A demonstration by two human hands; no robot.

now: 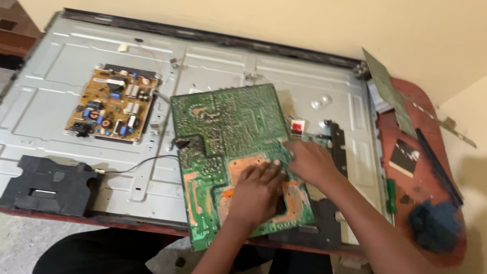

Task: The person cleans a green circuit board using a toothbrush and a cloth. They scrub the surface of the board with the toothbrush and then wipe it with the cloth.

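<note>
Green circuit board (225,127) lies solder side up on the metal panel (51,119), centre frame. Left hand (255,192) presses flat on it, fingers spread; right hand (311,162) grips its right edge.

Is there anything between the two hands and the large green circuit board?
Nothing visible. The left hand lies flat on the green circuit board, and the right hand touches its right edge. Both are in direct contact.

We seem to be in a home repair corner: an opened television panel (174,119) lies on a red table (438,181) against plain cream walls (264,3), circuit boards (234,155) loose on it.
</note>
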